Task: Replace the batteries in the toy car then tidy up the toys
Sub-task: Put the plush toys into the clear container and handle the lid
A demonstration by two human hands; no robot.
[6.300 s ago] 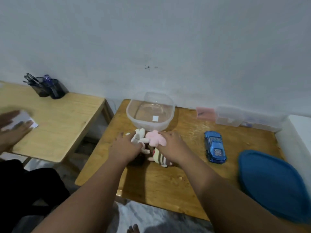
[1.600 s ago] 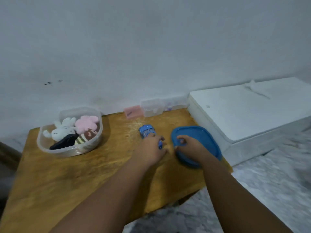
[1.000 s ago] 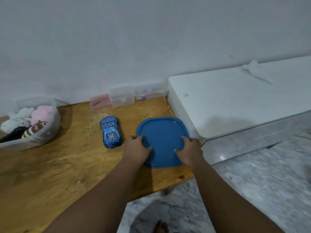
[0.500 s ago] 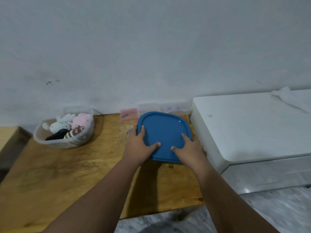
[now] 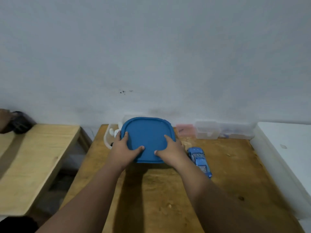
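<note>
Gripping a blue lid with both hands. With the left hand on the near left corner: thumb laid flat on top and pointing right, fingers curled along the left edge. With the right hand on the near right corner, mirror fashion: thumb on top pointing left, fingers wrapped round the right edge. Thumb tips close together but apart.

A rounded square of plain matte blue, with a raised rim round the border and a small glint at the far right corner. Held between the two hands over a clear plastic container and hiding nearly all of it, only the container's left wall showing past the left hand. Cannot tell whether seated on the rim or just above it. White bits of a plush toy peeking out inside, by the left fingers.

Close beside the right wrist, a shiny blue toy car, upright, lying lengthwise front to back.

Under everything, a worn wooden table, scuffed and stained, dark with the arms' shadows. Along its back edge by the wall, a small pink box and a row of small clear boxes. Right up against its right side, a white platform. To the left, across a gap, a second, paler wooden table with a dark, blurred pot at its far corner. Behind it all, a pale grey wall with a few dark specks.
</note>
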